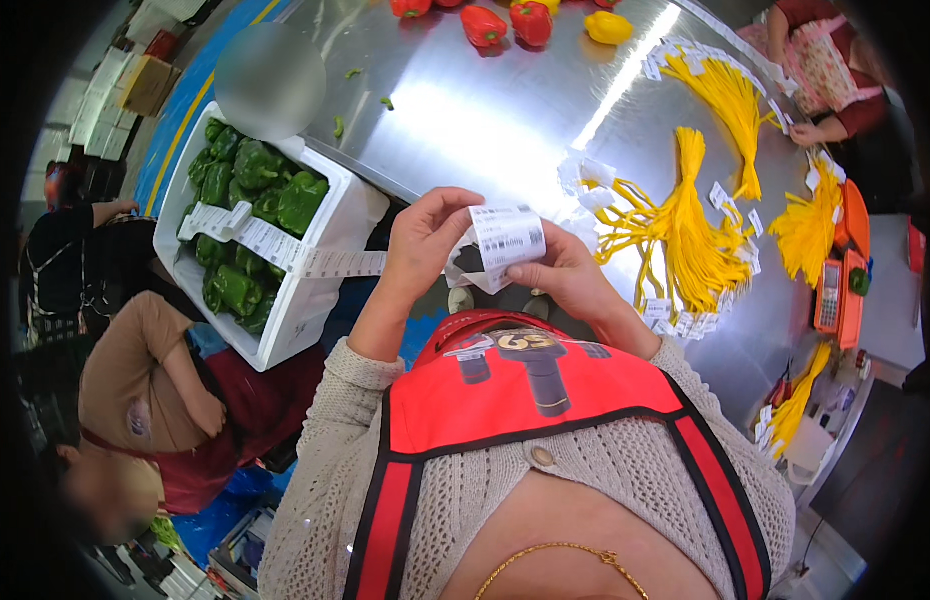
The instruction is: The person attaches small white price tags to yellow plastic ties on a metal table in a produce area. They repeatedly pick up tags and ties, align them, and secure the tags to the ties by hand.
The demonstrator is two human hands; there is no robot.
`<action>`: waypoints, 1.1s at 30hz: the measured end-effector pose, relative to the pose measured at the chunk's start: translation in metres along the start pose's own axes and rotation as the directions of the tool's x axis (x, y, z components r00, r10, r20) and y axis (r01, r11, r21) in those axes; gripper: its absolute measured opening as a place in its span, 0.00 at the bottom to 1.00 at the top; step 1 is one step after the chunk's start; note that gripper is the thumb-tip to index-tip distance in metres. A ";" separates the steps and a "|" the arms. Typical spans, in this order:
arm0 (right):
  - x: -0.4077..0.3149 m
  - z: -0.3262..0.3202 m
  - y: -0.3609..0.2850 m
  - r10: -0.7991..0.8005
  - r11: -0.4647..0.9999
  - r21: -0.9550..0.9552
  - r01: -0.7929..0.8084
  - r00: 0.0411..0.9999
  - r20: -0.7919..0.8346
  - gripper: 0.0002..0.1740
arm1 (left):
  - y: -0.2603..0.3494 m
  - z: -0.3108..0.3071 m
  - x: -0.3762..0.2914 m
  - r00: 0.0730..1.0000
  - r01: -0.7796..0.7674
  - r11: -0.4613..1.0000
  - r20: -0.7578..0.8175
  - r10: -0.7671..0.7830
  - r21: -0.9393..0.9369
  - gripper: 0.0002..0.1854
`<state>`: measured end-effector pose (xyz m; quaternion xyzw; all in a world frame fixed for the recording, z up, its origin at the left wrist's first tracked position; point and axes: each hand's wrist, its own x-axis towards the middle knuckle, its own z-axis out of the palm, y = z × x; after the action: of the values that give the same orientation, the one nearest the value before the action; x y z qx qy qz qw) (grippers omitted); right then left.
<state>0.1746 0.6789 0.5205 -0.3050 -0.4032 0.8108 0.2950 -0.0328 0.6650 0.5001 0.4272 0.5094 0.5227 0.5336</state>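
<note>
A strip of printed white labels [510,238] curls between my two hands in front of the apron [465,416]. The fingertips of my left hand [422,238] pinch its left edge. My right hand [573,271] grips the other side, its thumb pressed on the lower part. Another label ribbon [266,244] runs from behind my left wrist over the rim of a white foam box [341,217]. Green bell peppers [236,289] fill that box. Whether the ribbon joins the strip in my hands is hidden.
On the steel table [465,135] lie yellow ties with labels [686,225], more yellow ties [724,97], red bell peppers [483,26] and a yellow pepper [609,28]. An orange scale [830,292] stands right. People are at the left [138,375] and far right [847,82].
</note>
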 end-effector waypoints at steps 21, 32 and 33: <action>-0.035 -0.040 0.052 -0.167 0.979 -0.155 0.129 0.949 -0.267 0.10 | -0.028 0.031 -0.018 0.956 -0.137 0.928 0.290 0.033 0.347 0.09; -0.079 -0.076 0.100 -0.053 0.929 -0.356 -0.096 0.921 -0.387 0.09 | -0.063 0.048 -0.022 0.799 0.159 0.880 0.465 -0.381 0.447 0.04; -0.080 -0.087 0.116 -0.276 0.775 -0.628 -0.068 0.857 -0.434 0.12 | -0.071 0.047 -0.023 0.740 0.340 0.880 0.483 -0.468 0.332 0.05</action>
<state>0.2626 0.6038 0.4022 -0.5618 -0.5734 0.5045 0.3180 0.0243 0.6392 0.4375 0.4940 0.4703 0.1882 0.7067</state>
